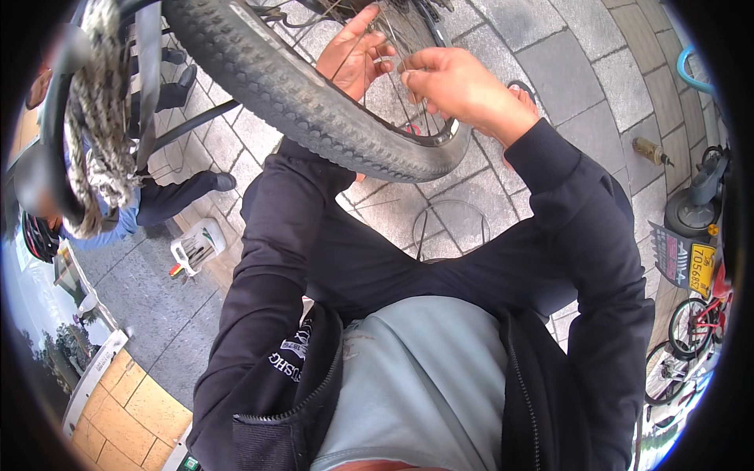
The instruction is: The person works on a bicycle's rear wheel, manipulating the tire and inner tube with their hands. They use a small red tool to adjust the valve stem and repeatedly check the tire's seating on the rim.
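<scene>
A bicycle wheel with a knobbly black tyre (330, 133) slants across the top of the view, its thin spokes running up toward the hub. My left hand (355, 63) reaches in behind the spokes, palm up. Its index finger is stretched out and the other fingers are loosely bent, with nothing seen in them. From the right, my right hand (459, 82) comes over the rim, thumb and index finger pinched at a thin spoke. Its other fingers are curled under. A small red part (413, 129) shows near the rim below that hand.
Grey paving lies beneath, with a thin wire loop (452, 228) between my legs. At left are a braided rope bundle (102, 118), another person in dark trousers (177, 200) and a white jug (196, 245). A bottle (650, 151), scooter (695, 208) and bicycles (691, 328) stand at right.
</scene>
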